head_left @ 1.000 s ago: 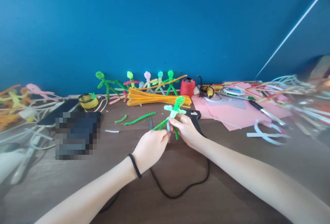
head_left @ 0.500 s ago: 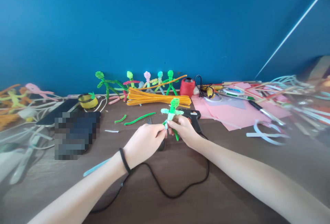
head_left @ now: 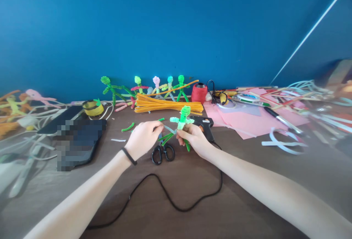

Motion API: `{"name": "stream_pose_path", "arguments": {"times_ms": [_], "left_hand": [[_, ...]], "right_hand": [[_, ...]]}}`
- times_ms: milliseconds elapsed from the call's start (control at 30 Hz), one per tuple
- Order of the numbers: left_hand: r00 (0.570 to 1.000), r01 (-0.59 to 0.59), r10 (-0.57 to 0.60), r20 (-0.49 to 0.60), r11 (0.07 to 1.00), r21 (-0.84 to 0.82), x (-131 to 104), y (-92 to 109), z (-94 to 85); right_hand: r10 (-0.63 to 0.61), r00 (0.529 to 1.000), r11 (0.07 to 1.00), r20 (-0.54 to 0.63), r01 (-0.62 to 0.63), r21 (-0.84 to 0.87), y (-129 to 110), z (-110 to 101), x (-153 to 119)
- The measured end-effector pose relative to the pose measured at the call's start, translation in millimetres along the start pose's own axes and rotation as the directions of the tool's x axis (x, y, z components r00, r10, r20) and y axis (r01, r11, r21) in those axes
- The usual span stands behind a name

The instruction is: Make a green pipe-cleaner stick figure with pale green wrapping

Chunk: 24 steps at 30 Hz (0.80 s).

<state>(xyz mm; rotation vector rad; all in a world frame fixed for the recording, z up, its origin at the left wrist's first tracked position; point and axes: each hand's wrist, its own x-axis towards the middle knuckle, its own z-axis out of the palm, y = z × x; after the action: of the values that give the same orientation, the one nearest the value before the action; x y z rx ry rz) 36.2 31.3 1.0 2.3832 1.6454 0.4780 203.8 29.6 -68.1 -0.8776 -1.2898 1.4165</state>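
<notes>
A small pipe-cleaner figure (head_left: pixel 185 113) with a green head and pale green arms stands upright in my right hand (head_left: pixel 193 136), whose fingers are closed round its lower body. Green legs stick out below and to the left. My left hand (head_left: pixel 143 136) is closed on one end of a pale strip (head_left: pixel 169 129) that runs to the figure's waist. Black-handled scissors (head_left: pixel 163 154) lie on the table just below, their blades partly hidden. Behind my left hand lies a green pipe cleaner, mostly covered.
Orange pipe cleaners (head_left: pixel 167 104) lie in a bundle in front of several standing figures. A black glue gun (head_left: pixel 206 127) rests behind my right hand, its cord curving across the table (head_left: pixel 176 180). Pink paper (head_left: pixel 236 121) is at right, a dark phone (head_left: pixel 96 132) at left.
My left hand has moved left, away from the figure, drawing the pale strip out. The scissors' handles now show. My right hand stays nearly in place on the figure.
</notes>
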Motion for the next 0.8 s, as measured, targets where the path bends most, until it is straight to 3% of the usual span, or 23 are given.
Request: {"name": "stream_pose_path", "arguments": {"times_ms": [333,600,800], "left_hand": [[0.996,-0.007,0.017,0.09,0.994,-0.105,3.6,-5.0,10.3],[0.967,-0.143,0.178,0.181,0.971,-0.193,1.0,-7.9,22.7],[0.969,-0.104,0.145,0.202,0.975,-0.198,-4.4,-2.4,30.4]], "right_hand": [[-0.02,0.999,0.993,0.034,0.016,0.113,1.4,0.5,-1.8],[0.0,1.0,0.955,0.024,-0.007,0.296,-4.8,2.6,-2.7],[0.017,0.999,0.931,0.03,-0.027,0.364,-8.5,6.7,-4.0]]}}
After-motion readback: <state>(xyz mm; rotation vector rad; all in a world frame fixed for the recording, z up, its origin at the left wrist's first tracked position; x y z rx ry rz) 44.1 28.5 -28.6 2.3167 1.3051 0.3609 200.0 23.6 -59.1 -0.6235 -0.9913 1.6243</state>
